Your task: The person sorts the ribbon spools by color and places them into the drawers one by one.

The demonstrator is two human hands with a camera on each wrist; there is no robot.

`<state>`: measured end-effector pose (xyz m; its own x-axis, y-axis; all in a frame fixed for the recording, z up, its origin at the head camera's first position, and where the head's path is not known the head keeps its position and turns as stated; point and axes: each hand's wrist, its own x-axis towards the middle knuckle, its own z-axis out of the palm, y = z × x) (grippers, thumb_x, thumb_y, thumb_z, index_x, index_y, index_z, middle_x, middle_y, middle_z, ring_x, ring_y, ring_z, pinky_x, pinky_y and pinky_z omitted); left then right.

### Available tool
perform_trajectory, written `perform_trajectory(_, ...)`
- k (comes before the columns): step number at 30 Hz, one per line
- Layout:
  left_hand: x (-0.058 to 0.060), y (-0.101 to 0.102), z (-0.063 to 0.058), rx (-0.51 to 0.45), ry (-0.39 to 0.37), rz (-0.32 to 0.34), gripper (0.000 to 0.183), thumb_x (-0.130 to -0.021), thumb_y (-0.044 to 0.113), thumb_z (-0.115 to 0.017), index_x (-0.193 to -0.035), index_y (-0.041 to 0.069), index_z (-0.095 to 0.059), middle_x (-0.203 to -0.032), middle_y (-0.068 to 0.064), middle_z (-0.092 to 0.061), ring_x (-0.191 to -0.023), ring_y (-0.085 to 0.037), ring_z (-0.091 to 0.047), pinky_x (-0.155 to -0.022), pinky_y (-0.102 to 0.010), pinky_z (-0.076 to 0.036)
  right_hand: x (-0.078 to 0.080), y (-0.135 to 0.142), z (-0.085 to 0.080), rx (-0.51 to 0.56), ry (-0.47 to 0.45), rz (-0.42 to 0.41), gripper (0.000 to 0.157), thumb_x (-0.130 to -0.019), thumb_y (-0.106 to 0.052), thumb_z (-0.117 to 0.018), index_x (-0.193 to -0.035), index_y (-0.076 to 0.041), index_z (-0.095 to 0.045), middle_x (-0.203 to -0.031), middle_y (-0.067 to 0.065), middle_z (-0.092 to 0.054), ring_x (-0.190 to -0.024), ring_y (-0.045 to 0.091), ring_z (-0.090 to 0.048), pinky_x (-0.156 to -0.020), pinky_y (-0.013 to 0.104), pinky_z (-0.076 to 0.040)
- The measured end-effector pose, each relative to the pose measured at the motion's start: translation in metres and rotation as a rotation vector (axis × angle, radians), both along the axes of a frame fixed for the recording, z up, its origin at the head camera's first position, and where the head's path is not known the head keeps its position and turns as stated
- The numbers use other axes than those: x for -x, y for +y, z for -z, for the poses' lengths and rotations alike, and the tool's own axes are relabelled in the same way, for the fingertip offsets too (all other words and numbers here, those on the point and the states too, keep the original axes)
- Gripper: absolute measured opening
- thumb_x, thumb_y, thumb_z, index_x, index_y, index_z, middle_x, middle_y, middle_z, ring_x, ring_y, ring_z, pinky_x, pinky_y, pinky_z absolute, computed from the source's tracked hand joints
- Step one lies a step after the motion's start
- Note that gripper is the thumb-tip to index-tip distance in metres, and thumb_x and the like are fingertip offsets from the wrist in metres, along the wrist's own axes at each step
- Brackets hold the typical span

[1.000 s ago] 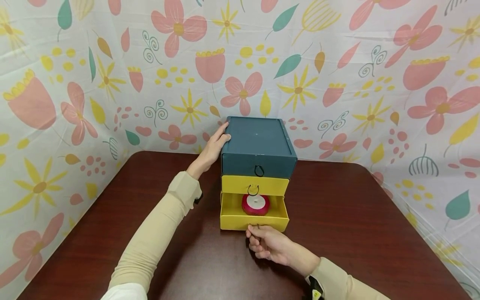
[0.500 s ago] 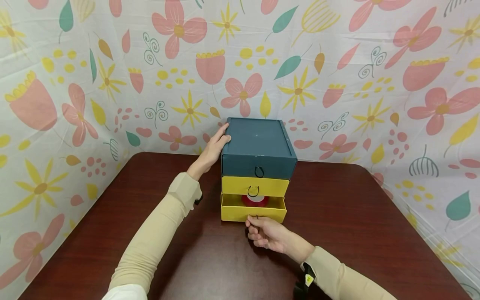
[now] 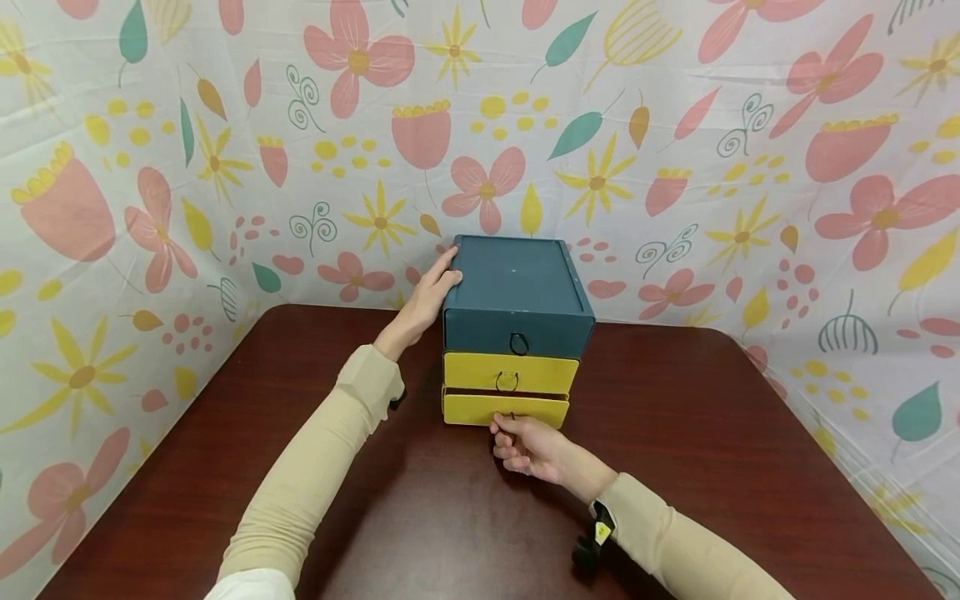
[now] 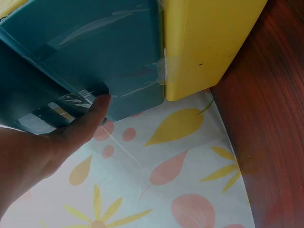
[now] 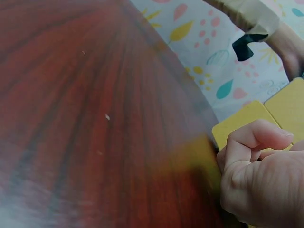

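Note:
A small drawer chest has a dark blue top section (image 3: 517, 275) above two yellow drawers. My left hand (image 3: 422, 307) rests on its upper left edge, fingers stretched along the side; the left wrist view shows a finger (image 4: 97, 111) flat against the blue wall (image 4: 114, 57). Low at the front, my right hand (image 3: 534, 448) has curled fingers and pinches the black loop pull (image 3: 513, 416) of the bottom yellow drawer (image 3: 467, 408). That drawer stands out slightly, leaving a narrow dark gap above its front. Its contents are hidden.
The middle yellow drawer (image 3: 467, 372) is closed, with a black ring pull (image 3: 507, 382). Another ring pull (image 3: 518, 344) hangs on the blue front. The chest stands on a dark red-brown table (image 3: 360, 517), with a flower-patterned cloth (image 3: 285, 150) behind it.
My right hand has pushed the bottom drawer back into the chest until almost closed. The pink disc with a white centre inside has gone from sight. My left hand has stayed in place.

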<state>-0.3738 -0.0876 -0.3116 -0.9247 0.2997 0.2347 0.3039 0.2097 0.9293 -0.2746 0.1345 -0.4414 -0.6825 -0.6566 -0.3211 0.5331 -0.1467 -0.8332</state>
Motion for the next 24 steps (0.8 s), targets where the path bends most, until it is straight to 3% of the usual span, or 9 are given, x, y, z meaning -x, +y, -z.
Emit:
perform_trajectory(10, 0.000, -0.001, 0.000, -0.001, -0.004, 0.008, 0.061, -0.101, 0.041, -0.036, -0.157, 0.029, -0.014, -0.164, 0.003, -0.008, -0.152, -0.020, -0.008, -0.121, -0.049, -0.014, 0.012, -0.002, -0.001, -0.045, -0.025, 0.035, 0.030, -0.106, -0.031, -0.035, -0.091, -0.011, -0.052, -0.061, -0.006, -0.043, -0.051, 0.005, -0.034, -0.040, 0.014, -0.030)
perform_trajectory(14, 0.001, -0.001, 0.001, -0.013, -0.011, -0.002, 0.064, -0.100, 0.044, -0.037, -0.157, 0.029, -0.011, -0.164, 0.003, -0.006, -0.152, -0.020, -0.007, -0.121, -0.049, -0.014, 0.004, -0.004, -0.011, -0.121, -0.042, -0.005, 0.041, -0.099, -0.047, -0.045, -0.099, -0.008, -0.057, -0.056, -0.007, -0.047, -0.048, 0.004, -0.040, -0.040, 0.016, -0.032)
perform_trajectory(16, 0.000, -0.002, 0.002, -0.031, -0.024, -0.001, 0.066, -0.100, 0.045, -0.037, -0.157, 0.029, -0.008, -0.164, 0.003, -0.005, -0.152, -0.020, -0.007, -0.121, -0.049, -0.014, -0.005, -0.005, -0.021, -0.161, -0.002, -0.061, 0.046, -0.096, -0.051, -0.048, -0.103, -0.007, -0.060, -0.055, -0.006, -0.051, -0.047, 0.005, -0.045, -0.041, 0.017, -0.033)
perform_trajectory(18, -0.003, -0.004, 0.004, -0.037, -0.040, 0.006, 0.066, -0.101, 0.047, -0.036, -0.157, 0.029, -0.006, -0.164, 0.005, -0.004, -0.152, -0.020, -0.007, -0.121, -0.049, -0.013, -0.017, -0.004, -0.035, -0.180, 0.089, -0.112, 0.044, -0.096, -0.047, -0.051, -0.105, -0.005, -0.061, -0.058, -0.005, -0.057, -0.049, 0.006, -0.052, -0.043, 0.018, -0.038)
perform_trajectory(20, -0.007, -0.008, 0.004, -0.020, -0.043, 0.014, 0.064, -0.102, 0.049, -0.033, -0.157, 0.031, -0.005, -0.164, 0.007, -0.004, -0.152, -0.018, -0.006, -0.121, -0.050, -0.012, -0.027, 0.000, -0.054, -0.181, 0.242, -0.133, 0.040, -0.098, -0.040, -0.051, -0.108, -0.003, -0.062, -0.065, -0.001, -0.065, -0.054, 0.009, -0.059, -0.046, 0.021, -0.044)
perform_trajectory(22, -0.013, -0.012, 0.001, 0.030, -0.014, 0.015, 0.062, -0.103, 0.050, -0.028, -0.157, 0.030, -0.004, -0.164, 0.008, -0.003, -0.152, -0.016, -0.005, -0.122, -0.048, -0.011, -0.036, 0.008, -0.078, -0.195, 0.475, -0.107, 0.034, -0.100, -0.029, -0.051, -0.113, 0.000, -0.063, -0.075, 0.005, -0.071, -0.061, 0.016, -0.066, -0.052, 0.028, -0.053)
perform_trajectory(24, -0.019, -0.019, -0.003, 0.108, 0.048, 0.005, 0.060, -0.104, 0.049, -0.022, -0.157, 0.029, -0.005, -0.164, 0.007, -0.004, -0.152, -0.016, -0.003, -0.122, -0.047, -0.008, -0.042, 0.021, -0.103, -0.233, 0.737, -0.026, 0.029, -0.100, -0.021, -0.051, -0.117, -0.001, -0.063, -0.085, 0.009, -0.074, -0.069, 0.021, -0.069, -0.059, 0.033, -0.057)
